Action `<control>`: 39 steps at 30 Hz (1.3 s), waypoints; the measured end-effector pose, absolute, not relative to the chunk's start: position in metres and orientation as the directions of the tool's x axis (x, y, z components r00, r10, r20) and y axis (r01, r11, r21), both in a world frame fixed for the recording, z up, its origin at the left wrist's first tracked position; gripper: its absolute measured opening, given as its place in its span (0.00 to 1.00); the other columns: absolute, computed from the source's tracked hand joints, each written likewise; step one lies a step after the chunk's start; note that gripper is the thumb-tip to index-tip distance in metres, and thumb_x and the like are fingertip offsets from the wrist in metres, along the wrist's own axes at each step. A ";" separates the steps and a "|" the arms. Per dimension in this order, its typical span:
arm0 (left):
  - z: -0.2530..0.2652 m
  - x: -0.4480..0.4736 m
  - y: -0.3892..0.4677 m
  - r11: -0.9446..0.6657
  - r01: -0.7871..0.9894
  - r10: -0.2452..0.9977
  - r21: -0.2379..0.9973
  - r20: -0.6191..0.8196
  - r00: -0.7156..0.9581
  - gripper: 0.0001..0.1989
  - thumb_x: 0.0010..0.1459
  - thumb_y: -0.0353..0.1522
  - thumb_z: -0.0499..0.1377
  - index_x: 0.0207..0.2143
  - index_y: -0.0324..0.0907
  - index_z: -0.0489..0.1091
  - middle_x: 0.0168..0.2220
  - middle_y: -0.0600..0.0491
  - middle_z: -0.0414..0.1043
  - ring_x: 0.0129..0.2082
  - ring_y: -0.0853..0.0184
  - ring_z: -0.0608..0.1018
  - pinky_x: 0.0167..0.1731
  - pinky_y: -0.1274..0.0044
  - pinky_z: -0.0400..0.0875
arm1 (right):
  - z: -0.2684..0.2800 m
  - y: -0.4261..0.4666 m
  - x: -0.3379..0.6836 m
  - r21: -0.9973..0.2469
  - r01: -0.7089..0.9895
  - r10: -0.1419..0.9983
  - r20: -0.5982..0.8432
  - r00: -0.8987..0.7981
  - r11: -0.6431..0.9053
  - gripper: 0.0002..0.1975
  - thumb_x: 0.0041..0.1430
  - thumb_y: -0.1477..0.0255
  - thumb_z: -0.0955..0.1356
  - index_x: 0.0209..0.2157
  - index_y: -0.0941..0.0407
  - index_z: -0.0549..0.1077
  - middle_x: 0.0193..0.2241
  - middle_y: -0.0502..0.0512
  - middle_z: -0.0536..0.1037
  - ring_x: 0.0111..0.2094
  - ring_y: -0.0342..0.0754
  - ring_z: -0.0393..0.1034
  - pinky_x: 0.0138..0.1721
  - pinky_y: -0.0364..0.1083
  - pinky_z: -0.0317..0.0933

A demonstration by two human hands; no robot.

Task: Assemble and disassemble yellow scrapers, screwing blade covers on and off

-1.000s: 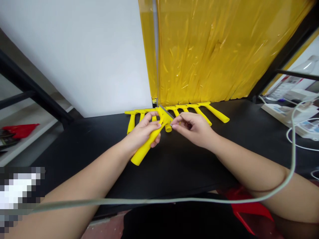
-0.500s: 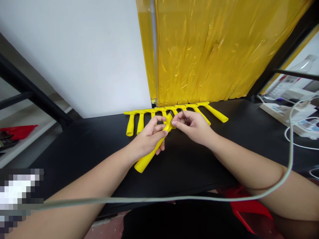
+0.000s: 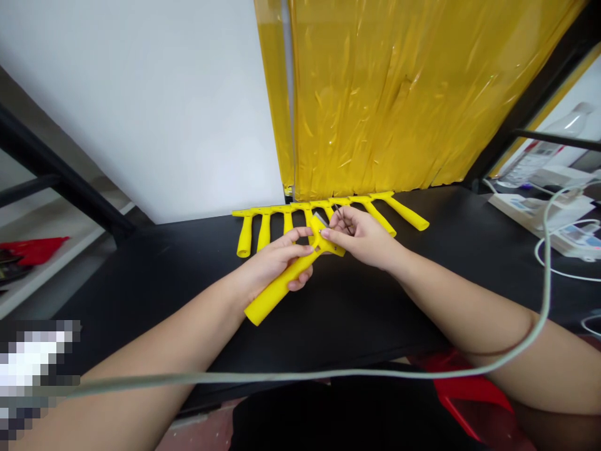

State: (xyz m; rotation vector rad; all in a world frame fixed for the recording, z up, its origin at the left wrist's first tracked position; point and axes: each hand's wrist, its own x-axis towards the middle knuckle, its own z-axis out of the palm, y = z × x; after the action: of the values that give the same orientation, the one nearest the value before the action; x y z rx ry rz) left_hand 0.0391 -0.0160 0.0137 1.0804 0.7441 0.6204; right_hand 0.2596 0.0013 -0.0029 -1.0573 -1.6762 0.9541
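My left hand (image 3: 270, 260) is closed around the neck of a yellow T-shaped scraper (image 3: 272, 297). Its hollow handle points down to the left, and a grey metal blade (image 3: 321, 219) shows along its head. At the head, the thumb and index finger of my right hand (image 3: 366, 235) are pinched together over a tiny shiny piece, perhaps a screw. A thin dark rod (image 3: 344, 217), looking like a hex key, is also tucked in my right hand's fingers. Behind both hands lies a row of several similar yellow scrapers (image 3: 244, 237), some partly hidden.
A white cable (image 3: 300, 376) sweeps across in front of my forearms. On the black table (image 3: 188, 282), at the right, are white power strips (image 3: 558, 219), more cable and a clear bottle (image 3: 539, 150). White and yellow-wrapped panels rise behind the table.
The scraper has turned in my left hand, so its head now lies flatter and shows more blade and face. My right fingers have shifted slightly along with it.
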 end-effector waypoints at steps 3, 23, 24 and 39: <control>0.015 0.038 -0.009 0.364 -0.193 0.822 0.911 -0.217 0.527 0.23 0.58 0.28 0.62 0.54 0.46 0.59 0.32 0.52 0.75 0.16 0.71 0.72 0.12 0.85 0.59 | -0.003 0.005 0.264 -0.924 0.197 0.935 0.290 -0.203 0.329 0.12 0.59 0.64 0.73 0.39 0.54 0.70 0.31 0.49 0.71 0.27 0.42 0.63 0.28 0.45 0.61; 0.015 0.041 -0.016 0.012 -0.130 0.981 0.991 0.013 0.194 0.20 0.60 0.32 0.62 0.51 0.47 0.59 0.28 0.59 0.70 0.17 0.70 0.73 0.14 0.81 0.66 | 0.007 -0.005 0.283 -0.541 0.605 0.809 0.448 -0.381 0.584 0.05 0.70 0.69 0.64 0.45 0.53 0.67 0.38 0.57 0.78 0.36 0.51 0.70 0.37 0.50 0.62; 0.015 0.041 -0.017 0.002 -0.132 0.982 0.991 0.023 0.189 0.20 0.59 0.32 0.63 0.51 0.47 0.59 0.29 0.59 0.70 0.17 0.70 0.73 0.14 0.81 0.66 | 0.008 -0.006 0.283 -0.535 0.605 0.804 0.459 -0.378 0.590 0.05 0.70 0.69 0.64 0.45 0.54 0.67 0.38 0.57 0.78 0.35 0.51 0.70 0.36 0.49 0.61; 0.017 0.042 -0.017 -0.012 -0.109 0.978 0.994 0.034 0.206 0.20 0.60 0.31 0.63 0.51 0.46 0.59 0.31 0.59 0.68 0.18 0.71 0.73 0.14 0.81 0.66 | 0.006 -0.004 0.282 -0.564 0.593 0.817 0.430 -0.383 0.575 0.03 0.69 0.69 0.65 0.42 0.53 0.68 0.36 0.55 0.78 0.32 0.49 0.70 0.35 0.48 0.61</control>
State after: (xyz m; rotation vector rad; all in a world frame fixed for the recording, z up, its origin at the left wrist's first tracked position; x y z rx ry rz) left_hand 0.0418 -0.0174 0.0168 1.2387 0.9668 1.1194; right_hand 0.2821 -0.0042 0.0063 -1.1196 -2.1150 0.4166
